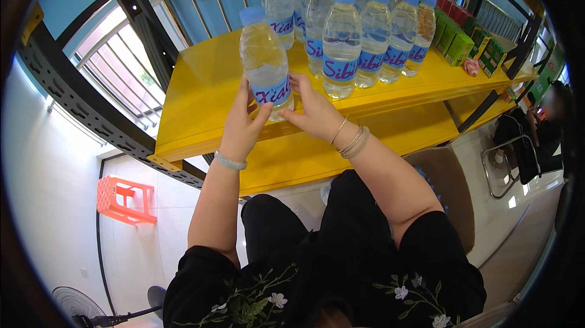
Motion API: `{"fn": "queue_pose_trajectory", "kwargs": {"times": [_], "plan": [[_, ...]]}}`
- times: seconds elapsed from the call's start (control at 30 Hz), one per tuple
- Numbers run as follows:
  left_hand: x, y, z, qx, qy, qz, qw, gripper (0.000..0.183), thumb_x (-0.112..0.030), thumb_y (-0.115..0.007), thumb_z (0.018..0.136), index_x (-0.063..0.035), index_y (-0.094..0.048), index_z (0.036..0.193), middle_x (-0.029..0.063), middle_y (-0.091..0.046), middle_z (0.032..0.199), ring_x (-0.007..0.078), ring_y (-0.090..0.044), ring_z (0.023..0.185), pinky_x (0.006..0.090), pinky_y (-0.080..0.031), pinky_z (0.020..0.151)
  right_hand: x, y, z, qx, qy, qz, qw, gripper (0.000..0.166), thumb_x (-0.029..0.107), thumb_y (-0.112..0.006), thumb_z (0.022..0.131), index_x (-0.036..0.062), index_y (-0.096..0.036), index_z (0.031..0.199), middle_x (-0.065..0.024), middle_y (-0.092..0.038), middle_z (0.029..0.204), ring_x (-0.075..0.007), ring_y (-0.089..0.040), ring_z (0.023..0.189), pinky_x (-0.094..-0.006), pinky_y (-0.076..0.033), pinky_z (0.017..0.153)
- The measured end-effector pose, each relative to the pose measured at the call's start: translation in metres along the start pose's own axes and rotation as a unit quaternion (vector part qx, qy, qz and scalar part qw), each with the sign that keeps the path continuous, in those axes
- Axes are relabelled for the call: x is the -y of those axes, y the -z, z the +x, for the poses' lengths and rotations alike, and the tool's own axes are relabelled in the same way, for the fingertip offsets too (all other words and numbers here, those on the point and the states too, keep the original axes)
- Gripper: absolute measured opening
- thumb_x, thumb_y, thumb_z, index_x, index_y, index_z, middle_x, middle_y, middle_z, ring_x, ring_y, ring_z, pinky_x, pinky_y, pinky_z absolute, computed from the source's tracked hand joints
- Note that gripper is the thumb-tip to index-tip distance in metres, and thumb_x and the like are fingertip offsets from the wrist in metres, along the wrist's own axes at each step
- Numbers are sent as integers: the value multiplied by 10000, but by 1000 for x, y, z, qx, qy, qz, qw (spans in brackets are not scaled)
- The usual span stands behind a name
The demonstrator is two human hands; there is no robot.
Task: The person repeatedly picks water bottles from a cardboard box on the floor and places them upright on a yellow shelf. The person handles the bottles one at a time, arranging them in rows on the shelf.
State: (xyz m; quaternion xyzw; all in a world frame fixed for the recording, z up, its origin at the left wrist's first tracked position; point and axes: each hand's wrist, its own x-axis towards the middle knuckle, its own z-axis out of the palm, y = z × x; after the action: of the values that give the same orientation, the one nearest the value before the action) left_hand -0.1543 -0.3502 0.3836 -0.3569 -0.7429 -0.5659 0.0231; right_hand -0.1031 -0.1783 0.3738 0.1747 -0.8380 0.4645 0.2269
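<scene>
A clear plastic water bottle (266,56) with a blue cap stands roughly upright at the front left edge of the yellow shelf (205,81). Its lower part is between my two hands. My left hand (244,115) holds it from the left, thumb at the front near the label. From the right, my right hand (313,108) holds it low down, thumb near the base. Whether its base rests on the shelf is unclear. Just right of it, rows of similar bottles (342,44) with blue and pink labels stand close together.
Green and red boxes (458,49) and a small pink-and-white item (470,67) lie at the shelf's right. A black metal upright (148,22) rises at the left. A pink plastic stool (128,200) and a fan (77,305) are lower left. A person sits far right.
</scene>
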Motion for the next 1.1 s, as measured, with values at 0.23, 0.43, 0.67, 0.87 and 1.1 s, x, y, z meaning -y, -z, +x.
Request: {"fn": "queue_pose_trajectory", "kwargs": {"times": [0.23,0.43,0.67,0.87,1.1], "plan": [[9,-4,23,-2,-18,65,998,672,-90,-537,852,-25,-123,1377,180,-426,1250,252,-458,1127,330,-395,916,-8,-2,14,-28,-25,-63,997,658,80,-602,777,-33,-198,1284,-270,-400,1248,-355,-398,1191,-359,-357,962],[16,-11,36,-37,-17,81,996,660,-83,-556,826,-42,-174,1363,183,-400,1283,307,-454,1130,350,-383,918,-19,-10,26,-82,9,-105,991,710,62,-605,747,-21,-182,1311,-296,-497,1079,-432,-511,941,-442,-426,795],[25,-21,55,-85,2,137,987,661,-93,-560,817,-77,-185,1362,233,-447,1143,370,-492,1013,391,-409,863,-29,-8,38,-63,-31,-144,987,745,73,-575,778,-21,-103,1346,-287,-482,1117,-415,-516,950,-427,-432,806],[28,-23,72,-80,29,146,986,640,-115,-550,823,-83,-194,1353,264,-448,1142,420,-490,1011,420,-416,849,-23,-6,43,-26,-137,-140,980,747,114,-538,816,-22,-49,1365,-287,-405,1224,-400,-504,1001,-406,-425,841],[37,-23,91,-73,39,153,985,620,-119,-542,820,-77,-212,1343,268,-460,1153,415,-485,1034,414,-412,860,-44,-13,38,-75,-60,-209,973,738,114,-544,805,-56,-79,1352,-269,-306,1321,-384,-386,1169,-372,-350,962]]}}
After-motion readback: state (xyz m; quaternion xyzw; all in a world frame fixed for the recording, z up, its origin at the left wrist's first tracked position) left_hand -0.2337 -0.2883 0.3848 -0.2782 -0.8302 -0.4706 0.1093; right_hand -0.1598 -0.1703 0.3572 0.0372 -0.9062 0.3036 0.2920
